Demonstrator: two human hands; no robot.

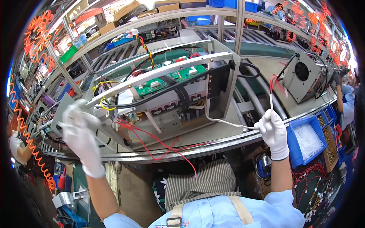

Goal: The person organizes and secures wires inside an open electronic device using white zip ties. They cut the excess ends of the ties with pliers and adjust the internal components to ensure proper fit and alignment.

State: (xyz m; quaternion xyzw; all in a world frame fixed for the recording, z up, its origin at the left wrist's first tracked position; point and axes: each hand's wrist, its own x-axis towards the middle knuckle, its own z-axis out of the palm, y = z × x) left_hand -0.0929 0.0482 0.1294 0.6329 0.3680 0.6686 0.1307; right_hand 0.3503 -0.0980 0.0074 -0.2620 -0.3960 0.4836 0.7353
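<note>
My right hand [272,129], in a white glove, is closed on a white sleeved cable [228,122]. One length of it runs left into the metal chassis [230,64]; the other stands up from my fingers and ends in loose red wires [276,84]. My left hand [78,123], gloved too, is smeared by motion beside the chassis's left end, so its fingers cannot be read. The open chassis holds a green circuit board [171,80] and a black cable [152,99] along its side. Thin red wires [161,141] hang from it over the bench's front edge.
A second metal unit with a round fan [302,71] stands to the right on the roller conveyor [254,95]. Blue bins [292,141] hold clear plastic parts and small brass-coloured pieces. An orange coiled hose [28,146] hangs at left. Other people work at both sides.
</note>
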